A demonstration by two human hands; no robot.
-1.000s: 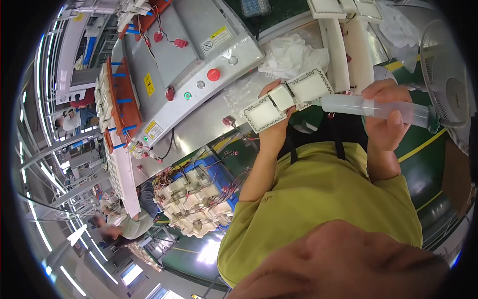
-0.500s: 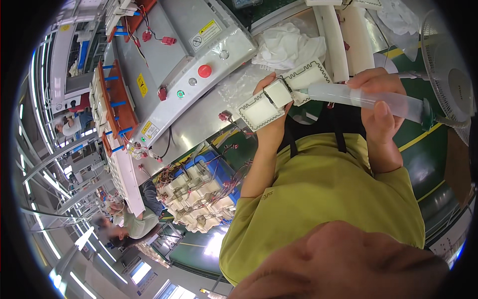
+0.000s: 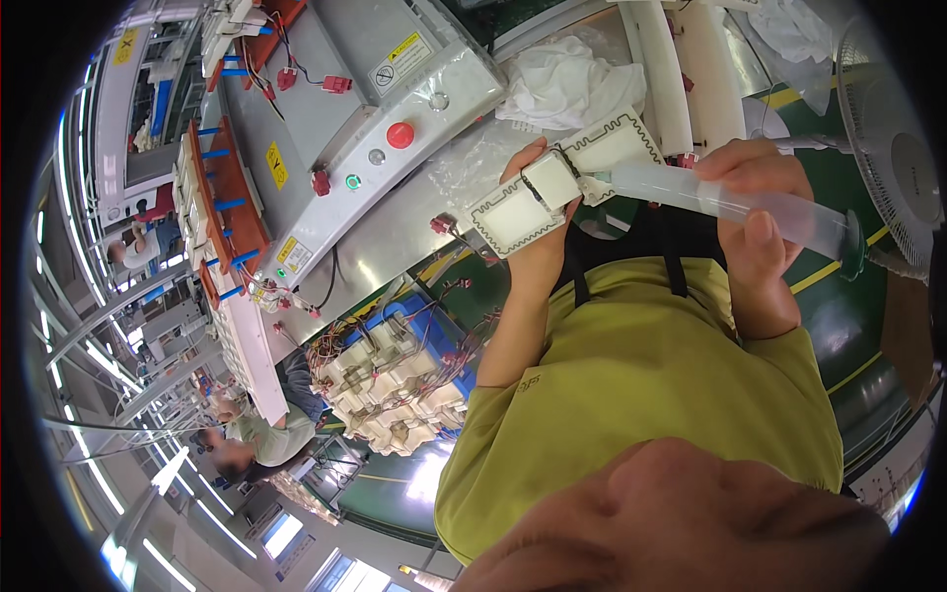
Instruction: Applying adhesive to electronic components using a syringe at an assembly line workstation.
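Right of the red button (image 3: 400, 135) lies crumpled white cloth (image 3: 564, 84), a cage fan (image 3: 903, 166) farther right; left of the button sit a small switch (image 3: 353, 183) (ringed in green) and a yellow label (image 3: 276, 166).

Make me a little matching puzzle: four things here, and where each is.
1. Translucent plastic syringe
2. White piece with dark zigzag edging
3. Round red button
4. Crumpled white bundle

A. Mounted on the grey metal machine
B. Held in the right hand
C. Lying beside the machine
D. Held in the left hand

Pairs: 1-B, 2-D, 3-A, 4-C
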